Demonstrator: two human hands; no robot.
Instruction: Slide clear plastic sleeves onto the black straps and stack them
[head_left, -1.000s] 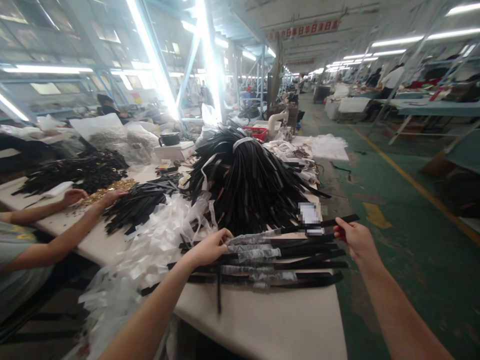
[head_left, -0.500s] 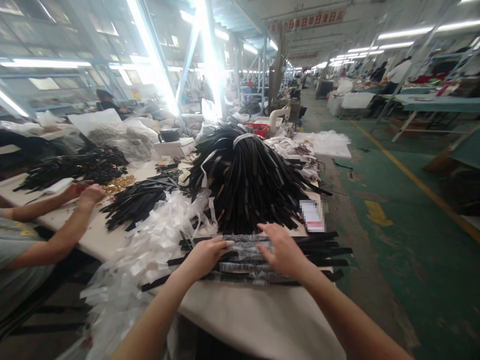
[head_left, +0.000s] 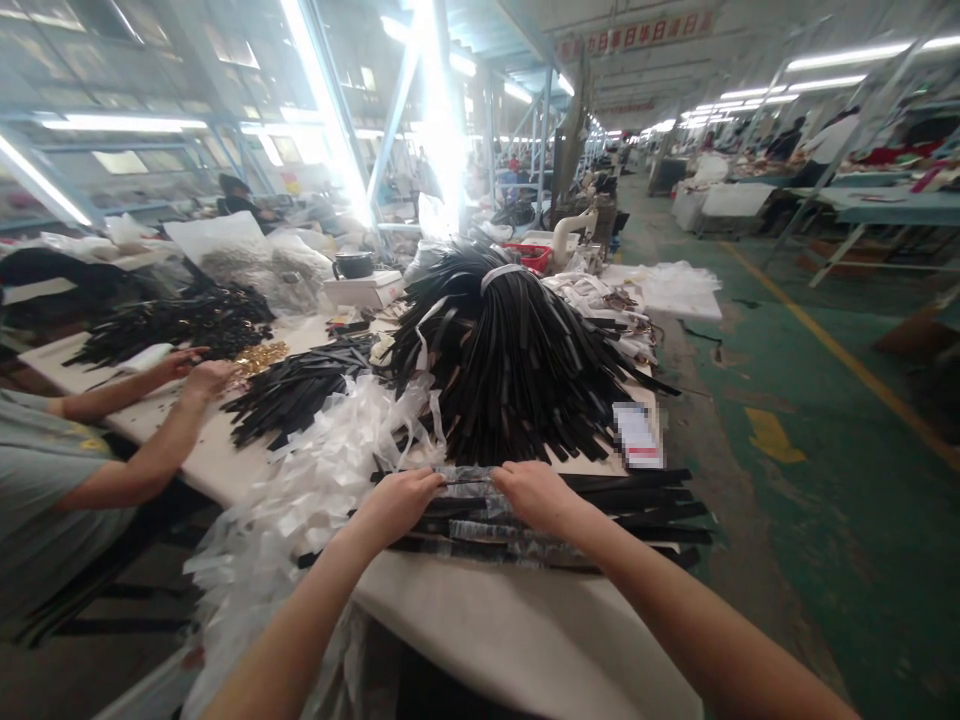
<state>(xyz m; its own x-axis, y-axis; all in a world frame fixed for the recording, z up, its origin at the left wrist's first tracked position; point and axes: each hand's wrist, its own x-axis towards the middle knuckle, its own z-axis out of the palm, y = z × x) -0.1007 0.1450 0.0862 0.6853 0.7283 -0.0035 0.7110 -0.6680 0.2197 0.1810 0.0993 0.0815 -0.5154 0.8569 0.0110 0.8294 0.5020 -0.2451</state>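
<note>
Several black straps (head_left: 652, 508) lie crosswise near the front of the table, their middle parts wrapped in clear plastic film (head_left: 480, 530). My left hand (head_left: 405, 500) is closed on the wrapped part of a strap in the far rows. A short way to the right, my right hand (head_left: 532, 492) pinches the same wrapped stretch, with film showing between the two hands. Fingertips of both hands are partly hidden. Just beyond them rises a big bundle of black straps (head_left: 517, 370), bound near its top with a pale tie (head_left: 501, 272).
White plastic film scraps (head_left: 300, 470) heap at the left and hang over the table edge (head_left: 480, 620). More black straps (head_left: 300, 390) lie behind them. At far left a co-worker's hands (head_left: 202, 375) work near gold-coloured pieces (head_left: 259, 358). A labelled card (head_left: 639, 435) sits at right.
My right hand has gone from spread fingers to a pinch, moving slightly left and nearer my left hand. My left hand has closed on the wrapped strap. The whole view has shifted a little.
</note>
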